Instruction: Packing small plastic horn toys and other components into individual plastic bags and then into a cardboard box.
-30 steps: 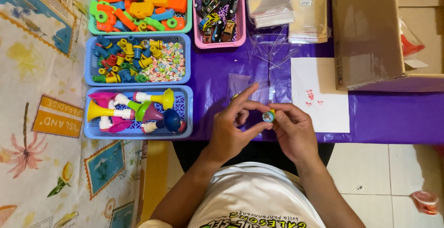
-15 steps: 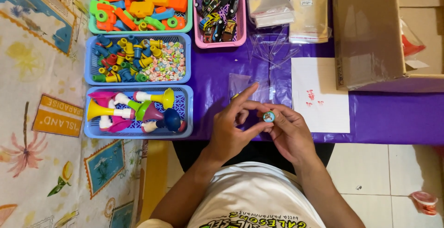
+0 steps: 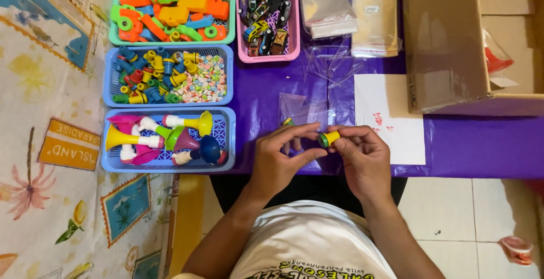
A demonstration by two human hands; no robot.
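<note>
Head view: both hands pinch a small yellow-and-green cylinder toy (image 3: 327, 139).

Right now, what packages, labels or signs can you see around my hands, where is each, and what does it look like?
Cardboard box: top right, brown, open.
Clear bag stacks: top centre, flat, see-through, small white labels.
White sheet: beyond right hand, rectangular, small red marks.
Orange sign print: left on the patterned cloth, rectangular, cream lettering.
</note>
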